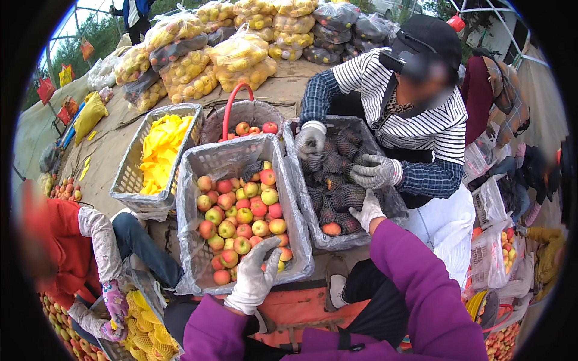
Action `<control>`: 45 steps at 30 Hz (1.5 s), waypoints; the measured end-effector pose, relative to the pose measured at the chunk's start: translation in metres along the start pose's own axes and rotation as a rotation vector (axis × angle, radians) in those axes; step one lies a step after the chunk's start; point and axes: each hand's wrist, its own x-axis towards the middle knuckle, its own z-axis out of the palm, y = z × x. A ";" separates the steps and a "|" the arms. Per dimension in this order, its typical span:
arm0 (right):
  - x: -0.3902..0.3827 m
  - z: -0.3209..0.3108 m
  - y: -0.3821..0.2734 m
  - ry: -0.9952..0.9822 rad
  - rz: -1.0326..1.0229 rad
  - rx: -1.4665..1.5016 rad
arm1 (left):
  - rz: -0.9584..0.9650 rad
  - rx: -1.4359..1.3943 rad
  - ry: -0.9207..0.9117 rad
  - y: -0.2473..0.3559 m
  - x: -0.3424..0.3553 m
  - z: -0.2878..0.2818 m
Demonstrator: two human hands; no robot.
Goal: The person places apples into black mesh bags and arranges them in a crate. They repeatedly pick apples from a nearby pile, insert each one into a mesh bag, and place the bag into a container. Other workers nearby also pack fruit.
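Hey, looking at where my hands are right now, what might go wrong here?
Two risks, I'd say. Your right hand is close to a co-worker's grey glove at the black-netted fruit, so you might bump each other. Your left hand is over loose, piled apples, which could bruise if knocked.

Text: none legible | Labels, brands: none legible | Numbers, signs: none legible

Packing site: apples, stacked bags
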 end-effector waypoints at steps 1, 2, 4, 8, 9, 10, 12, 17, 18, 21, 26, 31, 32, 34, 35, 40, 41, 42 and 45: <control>0.004 0.002 -0.002 0.031 0.117 0.252 | 0.056 0.054 0.027 -0.005 -0.001 0.000; 0.010 0.002 -0.005 0.069 0.191 0.405 | 0.079 0.072 0.030 -0.008 -0.001 -0.002; 0.011 0.016 -0.035 0.112 0.267 0.527 | 0.106 0.119 0.047 -0.013 -0.005 -0.012; 0.037 0.003 -0.044 0.161 0.142 0.240 | 0.098 0.123 0.086 -0.015 -0.005 -0.023; 0.043 0.000 -0.040 0.166 0.069 0.059 | 0.066 0.110 0.097 -0.015 -0.005 -0.027; 0.080 -0.055 -0.002 0.321 -0.106 -0.377 | 0.083 0.040 0.052 -0.008 0.007 -0.019; 0.078 -0.038 0.005 0.401 -0.154 -0.547 | 0.033 0.045 0.071 -0.007 0.007 -0.030; 0.031 0.003 -0.035 0.412 -0.533 -0.704 | 0.067 0.100 0.177 -0.013 0.000 -0.051; 0.029 0.004 -0.037 0.401 -0.556 -0.719 | 0.097 0.107 0.190 -0.014 0.002 -0.053; 0.026 0.005 -0.041 0.380 -0.609 -0.743 | 0.129 0.117 0.212 -0.013 0.005 -0.058; 0.032 0.006 -0.038 0.307 -0.470 -0.769 | 0.143 0.169 0.199 -0.009 0.005 -0.064; 0.035 0.028 -0.053 0.130 -0.436 -0.919 | 0.158 0.237 0.171 -0.012 0.005 -0.064; 0.035 0.033 -0.058 0.081 -0.389 -0.950 | 0.154 0.259 0.160 -0.013 0.005 -0.064; 0.045 0.036 -0.059 0.039 -0.358 -0.984 | 0.148 0.264 0.140 -0.012 0.006 -0.062; 0.052 0.036 -0.057 0.028 -0.363 -1.025 | 0.146 0.268 0.125 -0.009 0.008 -0.062; 0.087 0.035 -0.034 0.012 -0.334 -1.180 | 0.152 0.295 0.055 -0.011 0.016 -0.056; 0.075 0.046 -0.047 -0.024 -0.287 -1.111 | 0.123 0.319 0.065 -0.015 0.016 -0.057; 0.075 0.043 -0.050 -0.023 -0.239 -1.096 | 0.127 0.326 0.088 -0.015 0.018 -0.059; 0.062 0.039 -0.057 0.073 -0.294 -1.125 | 0.062 0.300 0.175 -0.015 0.021 -0.071</control>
